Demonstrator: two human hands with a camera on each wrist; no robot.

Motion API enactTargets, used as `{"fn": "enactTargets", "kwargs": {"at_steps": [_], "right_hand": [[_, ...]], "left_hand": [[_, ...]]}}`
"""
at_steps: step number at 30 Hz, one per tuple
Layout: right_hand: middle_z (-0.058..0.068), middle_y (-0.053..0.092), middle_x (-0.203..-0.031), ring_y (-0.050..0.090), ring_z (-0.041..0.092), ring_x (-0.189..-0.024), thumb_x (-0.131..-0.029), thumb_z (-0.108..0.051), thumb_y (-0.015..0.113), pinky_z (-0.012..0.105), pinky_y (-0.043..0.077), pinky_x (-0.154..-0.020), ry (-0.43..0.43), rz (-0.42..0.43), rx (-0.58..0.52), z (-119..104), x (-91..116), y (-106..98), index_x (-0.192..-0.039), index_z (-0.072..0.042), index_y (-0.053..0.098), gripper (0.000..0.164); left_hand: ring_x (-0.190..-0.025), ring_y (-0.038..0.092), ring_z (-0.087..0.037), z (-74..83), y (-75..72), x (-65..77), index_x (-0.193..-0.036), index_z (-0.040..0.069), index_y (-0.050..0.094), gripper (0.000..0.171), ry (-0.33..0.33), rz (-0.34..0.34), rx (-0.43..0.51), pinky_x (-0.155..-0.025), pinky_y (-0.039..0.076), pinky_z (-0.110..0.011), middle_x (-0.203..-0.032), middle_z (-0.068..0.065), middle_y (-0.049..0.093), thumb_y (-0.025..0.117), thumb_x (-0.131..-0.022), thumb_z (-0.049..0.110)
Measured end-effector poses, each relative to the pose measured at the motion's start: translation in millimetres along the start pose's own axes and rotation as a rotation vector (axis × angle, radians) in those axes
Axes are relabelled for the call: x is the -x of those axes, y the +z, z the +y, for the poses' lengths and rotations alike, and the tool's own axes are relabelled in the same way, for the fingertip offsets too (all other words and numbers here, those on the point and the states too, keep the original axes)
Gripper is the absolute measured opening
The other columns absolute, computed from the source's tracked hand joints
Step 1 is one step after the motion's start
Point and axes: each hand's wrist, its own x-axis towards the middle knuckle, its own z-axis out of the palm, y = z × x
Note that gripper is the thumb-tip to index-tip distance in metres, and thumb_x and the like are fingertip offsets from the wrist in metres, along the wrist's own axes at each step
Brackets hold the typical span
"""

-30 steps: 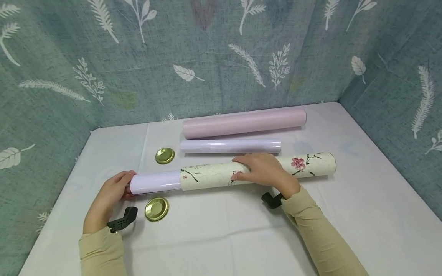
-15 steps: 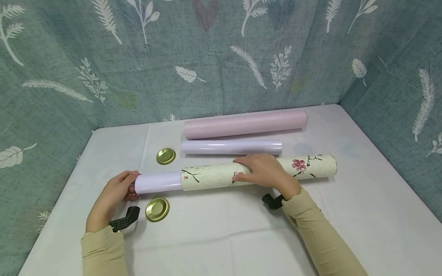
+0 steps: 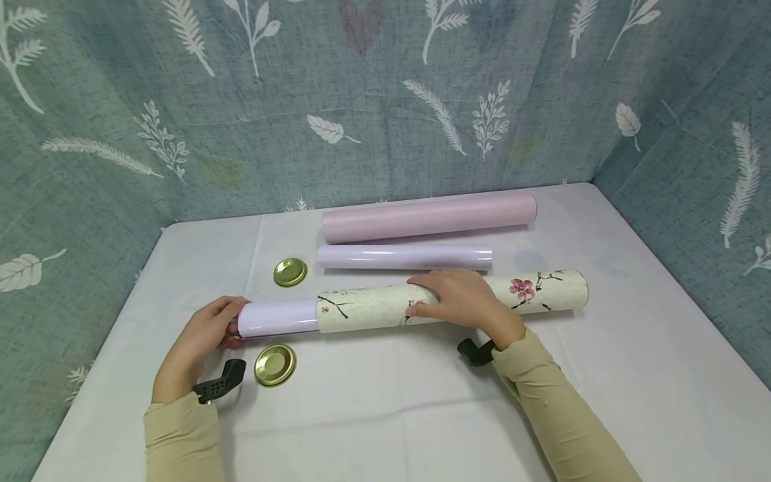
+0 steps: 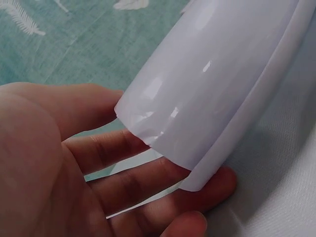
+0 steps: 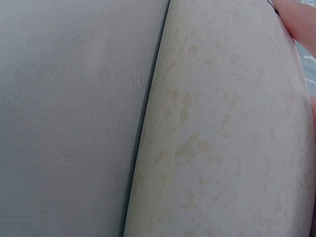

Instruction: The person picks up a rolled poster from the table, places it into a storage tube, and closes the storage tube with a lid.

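Note:
A roll of glossy white paper (image 3: 277, 317) lies partly inside a cream tube (image 3: 361, 308) printed with plum blossoms and dark branches. Its left part sticks out of the tube's left mouth; the rest is hidden within. My left hand (image 3: 201, 338) holds the roll's outer end, thumb at the upper edge and fingers beneath; in the left wrist view the roll's edge (image 4: 195, 180) looks slightly dented and overlapped. Over the middle of the tube, my right hand (image 3: 460, 298) grips it from above. The right wrist view is mostly filled by the tube's mottled surface (image 5: 222, 123).
Behind the tube lies a second glossy white roll (image 3: 405, 257), and farther back a pink tube (image 3: 430, 217). Two gold round lids sit at the left: one lid (image 3: 290, 272) behind the roll, the other lid (image 3: 275, 365) in front. A white cloth (image 3: 361, 422) covers the table.
My left hand has moved slightly right, and the white paper roll has slid a little deeper into the floral tube. The right hand and the tube have stayed nearly still.

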Motion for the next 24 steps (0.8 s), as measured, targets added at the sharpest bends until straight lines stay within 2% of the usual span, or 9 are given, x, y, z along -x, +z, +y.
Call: {"fn": "enactTargets", "kwargs": {"at_steps": [6, 13, 16, 19, 24], "right_hand": [[-0.005, 0.057, -0.118, 0.052, 0.015, -0.109, -0.076, -0.072, 0.042, 0.038, 0.044, -0.083, -0.003, 0.011, 0.005, 0.9, -0.6, 1.7, -0.125, -0.028, 0.051, 0.067], [-0.005, 0.058, -0.116, 0.053, 0.014, -0.106, -0.076, -0.072, 0.041, 0.037, 0.045, -0.081, -0.002, 0.015, 0.006, 1.6, -1.3, 3.1, -0.125, -0.028, 0.052, 0.067], [-0.005, 0.058, -0.116, 0.054, 0.015, -0.105, -0.076, -0.072, 0.041, 0.037, 0.045, -0.080, -0.002, 0.012, 0.011, 1.2, -1.3, 3.0, -0.125, -0.028, 0.051, 0.067], [-0.005, 0.058, -0.115, 0.054, 0.015, -0.104, -0.075, -0.072, 0.041, 0.037, 0.045, -0.079, -0.003, 0.012, 0.011, 0.9, -1.2, 2.7, -0.125, -0.028, 0.052, 0.067], [-0.005, 0.058, -0.114, 0.054, 0.014, -0.104, -0.075, -0.072, 0.042, 0.037, 0.045, -0.078, 0.000, 0.018, 0.007, 1.2, -0.6, 2.5, -0.124, -0.028, 0.052, 0.066]], "left_hand": [[-0.077, 0.055, -0.019, -1.3, 1.5, -1.9, -0.125, 0.010, 0.042, 0.062, -0.037, 0.020, 0.031, -0.059, 0.047, -0.021, -0.102, -0.013, 0.052, 0.037, -0.087, 0.059], [-0.078, 0.054, -0.020, -2.5, 1.3, -2.1, -0.124, 0.006, 0.044, 0.061, 0.023, 0.015, 0.031, -0.061, 0.048, -0.025, -0.098, -0.014, 0.053, 0.038, -0.089, 0.056], [-0.076, 0.055, -0.019, -3.2, 1.5, -3.0, -0.122, 0.009, 0.045, 0.059, 0.017, 0.018, 0.040, -0.057, 0.047, -0.022, -0.097, -0.013, 0.053, 0.039, -0.087, 0.056], [-0.076, 0.054, -0.020, -3.3, 1.3, -3.4, -0.123, 0.008, 0.044, 0.065, 0.029, -0.003, 0.031, -0.056, 0.047, -0.021, -0.098, -0.015, 0.053, 0.039, -0.085, 0.061], [-0.076, 0.056, -0.020, -7.1, 2.1, -6.8, -0.121, 0.010, 0.046, 0.066, 0.036, -0.009, 0.040, -0.057, 0.047, -0.022, -0.097, -0.015, 0.054, 0.041, -0.083, 0.064]]}}
